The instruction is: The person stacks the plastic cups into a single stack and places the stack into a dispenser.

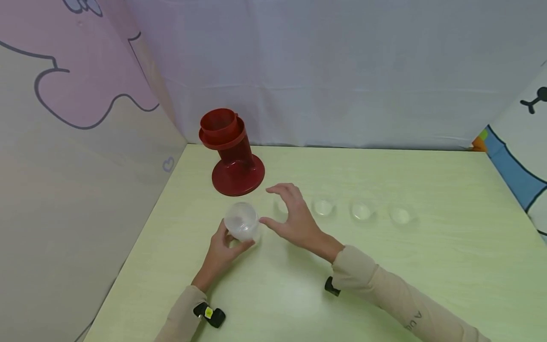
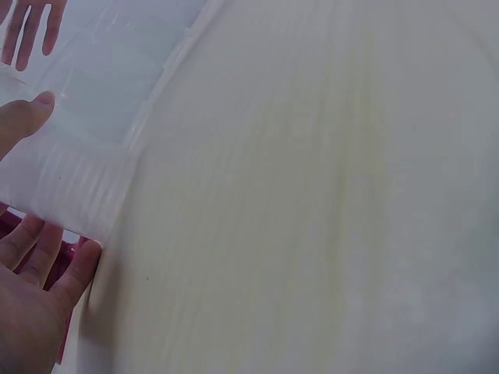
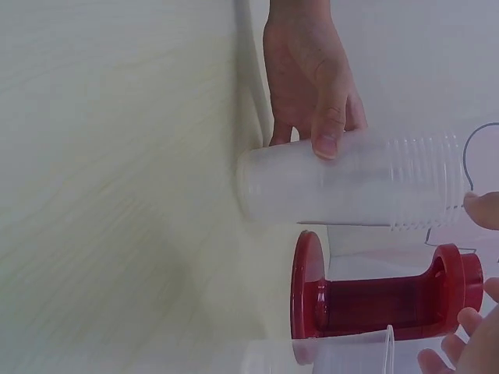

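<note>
Flanking the cup stack (image 1: 241, 221), hands (image 1: 220, 255) (image 1: 297, 223) curve, left gripping.

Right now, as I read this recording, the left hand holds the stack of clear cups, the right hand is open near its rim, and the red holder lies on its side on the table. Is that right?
Not quite: the red holder stands upright on its round base on the table, as the head view shows. The left hand does hold the stack of clear cups, with the right hand open near its rim.

pale green table (image 1: 453, 199), whitish backdrop (image 1: 342, 57) behind, pink cartoon print (image 1: 94, 85) at left, blue print (image 1: 512, 168) at right
</note>
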{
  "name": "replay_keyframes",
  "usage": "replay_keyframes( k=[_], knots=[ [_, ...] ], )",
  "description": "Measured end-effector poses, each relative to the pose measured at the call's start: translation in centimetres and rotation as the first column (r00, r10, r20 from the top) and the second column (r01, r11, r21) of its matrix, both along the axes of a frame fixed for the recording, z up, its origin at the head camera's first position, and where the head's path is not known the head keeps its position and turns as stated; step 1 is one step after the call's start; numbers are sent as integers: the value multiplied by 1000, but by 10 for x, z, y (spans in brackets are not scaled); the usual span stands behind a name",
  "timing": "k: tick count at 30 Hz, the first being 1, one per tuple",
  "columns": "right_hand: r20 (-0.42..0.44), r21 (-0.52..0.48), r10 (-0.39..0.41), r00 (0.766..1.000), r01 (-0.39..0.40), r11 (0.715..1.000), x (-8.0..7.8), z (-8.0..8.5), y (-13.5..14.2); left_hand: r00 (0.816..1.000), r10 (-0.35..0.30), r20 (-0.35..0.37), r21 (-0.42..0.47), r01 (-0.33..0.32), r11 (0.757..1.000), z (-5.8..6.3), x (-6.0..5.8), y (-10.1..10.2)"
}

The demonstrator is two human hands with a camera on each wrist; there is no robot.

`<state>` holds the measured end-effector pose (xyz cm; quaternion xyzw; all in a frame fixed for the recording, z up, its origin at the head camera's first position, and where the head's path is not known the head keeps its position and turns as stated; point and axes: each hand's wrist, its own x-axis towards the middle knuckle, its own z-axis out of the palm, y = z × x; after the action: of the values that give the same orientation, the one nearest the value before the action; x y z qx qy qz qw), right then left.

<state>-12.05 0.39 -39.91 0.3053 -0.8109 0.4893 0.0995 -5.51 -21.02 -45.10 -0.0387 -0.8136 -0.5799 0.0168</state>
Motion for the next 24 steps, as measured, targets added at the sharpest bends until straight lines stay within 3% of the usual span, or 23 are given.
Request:
replay_keyframes(
  k=[9, 16, 24],
  knots=[
    [-27, 12, -70, 997, 70, 997, -8, -7, 8, 1000, 4, 6, -8, -4, 1000, -2, -1, 0],
    [1, 34, -136, 991, 136, 990, -11, -9, 10, 1000, 4, 12, -12, -3, 1000, -3, 0, -1],
    [42, 70, -158, 987, 155, 985, -16, -11, 11, 1000, 2, 18, -10, -2, 1000, 0, 0, 0]
  ],
)
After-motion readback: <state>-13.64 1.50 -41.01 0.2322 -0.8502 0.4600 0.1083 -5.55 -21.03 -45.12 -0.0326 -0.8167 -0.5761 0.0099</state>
